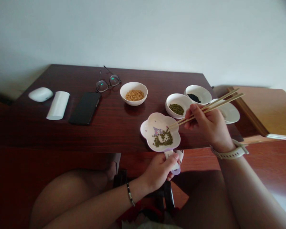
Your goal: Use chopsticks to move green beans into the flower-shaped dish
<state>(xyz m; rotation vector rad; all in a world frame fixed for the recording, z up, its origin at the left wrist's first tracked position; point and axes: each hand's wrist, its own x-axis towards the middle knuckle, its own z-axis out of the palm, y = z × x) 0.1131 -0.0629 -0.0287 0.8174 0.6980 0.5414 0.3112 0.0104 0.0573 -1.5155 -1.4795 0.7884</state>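
Careful: right hand (208,125) clamps chopsticks (225,102) at the flower dish (162,119) rim, left hand (157,170) grips it. Tilting spills mung beans (163,139).

Our way past the dish
We can pass over the dark wood table (114,133) between the black phone (85,108) and flower-shaped dish (162,119); the white bowl of soybeans (133,102) and bowl of mung beans (173,97) stand beyond.

Eyeglasses (108,83), black smartphone (85,108), white computer mouse (40,94)
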